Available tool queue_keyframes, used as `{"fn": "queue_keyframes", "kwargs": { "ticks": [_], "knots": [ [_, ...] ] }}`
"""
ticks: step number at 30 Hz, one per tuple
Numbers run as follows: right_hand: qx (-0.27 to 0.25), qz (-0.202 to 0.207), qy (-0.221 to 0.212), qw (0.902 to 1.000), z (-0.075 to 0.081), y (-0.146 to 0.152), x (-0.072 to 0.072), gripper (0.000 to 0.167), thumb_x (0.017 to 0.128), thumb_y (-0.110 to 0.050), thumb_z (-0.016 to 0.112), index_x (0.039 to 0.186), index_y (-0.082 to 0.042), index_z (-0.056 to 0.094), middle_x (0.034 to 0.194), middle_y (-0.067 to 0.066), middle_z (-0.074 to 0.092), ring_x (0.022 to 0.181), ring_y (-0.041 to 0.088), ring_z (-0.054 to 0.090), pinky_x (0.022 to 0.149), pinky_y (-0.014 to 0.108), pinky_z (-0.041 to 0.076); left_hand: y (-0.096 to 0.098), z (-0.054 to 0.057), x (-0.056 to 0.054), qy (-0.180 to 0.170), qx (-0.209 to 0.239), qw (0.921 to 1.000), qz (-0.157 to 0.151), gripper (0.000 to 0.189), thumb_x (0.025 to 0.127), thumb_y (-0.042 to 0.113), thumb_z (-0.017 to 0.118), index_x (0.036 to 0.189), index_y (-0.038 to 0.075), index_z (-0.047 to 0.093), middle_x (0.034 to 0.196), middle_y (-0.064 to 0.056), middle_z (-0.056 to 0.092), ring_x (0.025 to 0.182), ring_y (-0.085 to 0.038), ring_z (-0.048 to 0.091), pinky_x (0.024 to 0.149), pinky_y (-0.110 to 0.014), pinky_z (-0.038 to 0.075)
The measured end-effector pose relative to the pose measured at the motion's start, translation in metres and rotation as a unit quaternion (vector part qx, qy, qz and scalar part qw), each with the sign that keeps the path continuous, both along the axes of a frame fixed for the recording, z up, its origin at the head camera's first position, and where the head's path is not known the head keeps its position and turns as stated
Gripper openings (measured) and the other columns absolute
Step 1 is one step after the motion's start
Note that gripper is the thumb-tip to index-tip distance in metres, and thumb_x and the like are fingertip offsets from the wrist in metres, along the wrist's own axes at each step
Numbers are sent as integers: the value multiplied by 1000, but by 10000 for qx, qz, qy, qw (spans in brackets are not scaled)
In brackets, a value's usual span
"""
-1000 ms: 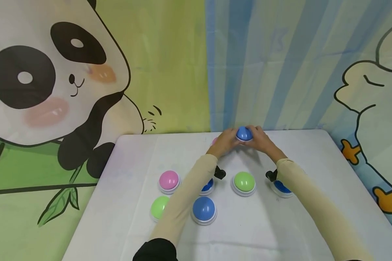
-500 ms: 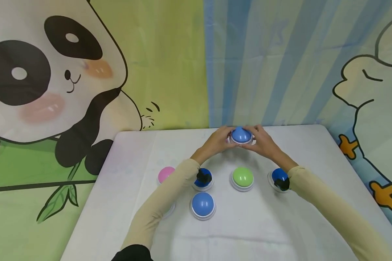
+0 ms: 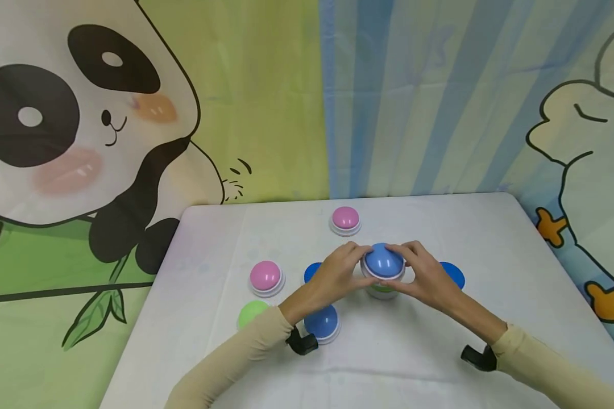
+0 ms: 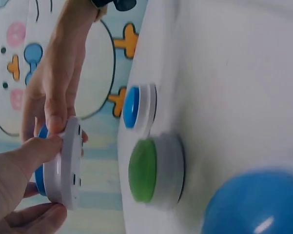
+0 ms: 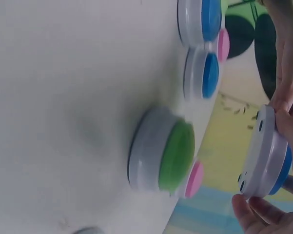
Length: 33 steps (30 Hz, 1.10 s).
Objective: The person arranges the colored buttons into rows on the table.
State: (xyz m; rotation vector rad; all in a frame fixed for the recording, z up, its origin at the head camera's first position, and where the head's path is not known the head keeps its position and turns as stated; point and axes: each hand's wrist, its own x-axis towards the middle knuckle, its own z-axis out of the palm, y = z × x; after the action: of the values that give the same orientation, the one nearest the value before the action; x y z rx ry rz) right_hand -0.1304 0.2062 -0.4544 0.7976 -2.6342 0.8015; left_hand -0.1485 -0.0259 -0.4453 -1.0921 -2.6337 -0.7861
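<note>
A blue-domed push button [image 3: 384,260] with a round white base is held in the air between my two hands. My left hand [image 3: 335,278] grips its left rim, thumb and fingers on its edge, and my right hand [image 3: 426,277] grips the right rim the same way. Both wrist views show the flat underside of the white base lifted off the table. Below it stands a green push button [image 4: 143,170], mostly hidden in the head view. A gap separates the two in the wrist views.
On the white table [image 3: 389,369] stand more push buttons: a pink one [image 3: 345,218] at the back, a pink one [image 3: 265,276] and a green one [image 3: 251,313] at left, blue ones [image 3: 321,321] near my left arm, and a blue one [image 3: 453,274] behind my right hand.
Both hands have brought the blue push button from the table's back edge toward me, over the green one. The pink button at the back has come into full view.
</note>
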Motion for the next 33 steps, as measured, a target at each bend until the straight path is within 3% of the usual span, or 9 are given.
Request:
{"fn": "queue_keyframes", "kwargs": {
  "ticks": [5, 9, 17, 24, 29, 33],
  "knots": [
    [377, 109, 504, 9980, -2, 0, 33, 78, 63, -39, 89, 129, -11, 59, 108, 9, 59, 91, 18, 64, 74, 36, 60, -1, -4, 38, 156, -89, 9998, -5, 66, 76, 39, 81, 129, 9, 57, 103, -2, 62, 93, -9, 61, 83, -14, 53],
    [581, 245, 682, 9957, -7, 0, 45, 77, 63, -45, 88, 127, -12, 60, 106, 6, 60, 92, 16, 62, 73, 32, 60, -1, -7, 55, 212, -165, 9996, 67, 65, 75, 40, 82, 129, 11, 57, 100, 0, 62, 89, -7, 61, 81, -13, 53],
    [562, 399, 617, 9957, -16, -4, 58, 79, 58, -40, 91, 125, -12, 59, 104, 1, 59, 89, 9, 58, 71, 25, 57, -3, -13, 71, 364, -428, 9983, 137, 64, 77, 46, 79, 126, 11, 59, 96, 2, 61, 84, -4, 59, 76, -7, 49],
    [568, 589, 724, 9940, -21, -7, 78, 75, 61, -46, 88, 122, -12, 59, 102, -3, 57, 86, 4, 54, 68, 19, 54, -7, -16, 88, 477, -718, 9963, 55, 64, 73, 49, 80, 122, 13, 59, 92, 5, 59, 79, -2, 55, 68, -6, 47],
    [646, 534, 700, 9940, -27, -6, 79, 75, 61, -46, 88, 121, -10, 59, 102, -2, 57, 85, 4, 54, 68, 19, 53, -2, -23, 89, 487, -807, 9955, 118, 63, 74, 51, 79, 120, 13, 60, 91, 5, 59, 79, -3, 55, 67, -6, 47],
    [819, 364, 446, 9950, -35, -3, 79, 75, 62, -46, 88, 122, -11, 59, 101, -2, 57, 84, 4, 55, 68, 21, 54, 6, -35, 88, 358, -922, 9949, 189, 63, 75, 53, 77, 121, 13, 60, 92, 5, 59, 80, -3, 56, 68, -7, 48]
  ]
}}
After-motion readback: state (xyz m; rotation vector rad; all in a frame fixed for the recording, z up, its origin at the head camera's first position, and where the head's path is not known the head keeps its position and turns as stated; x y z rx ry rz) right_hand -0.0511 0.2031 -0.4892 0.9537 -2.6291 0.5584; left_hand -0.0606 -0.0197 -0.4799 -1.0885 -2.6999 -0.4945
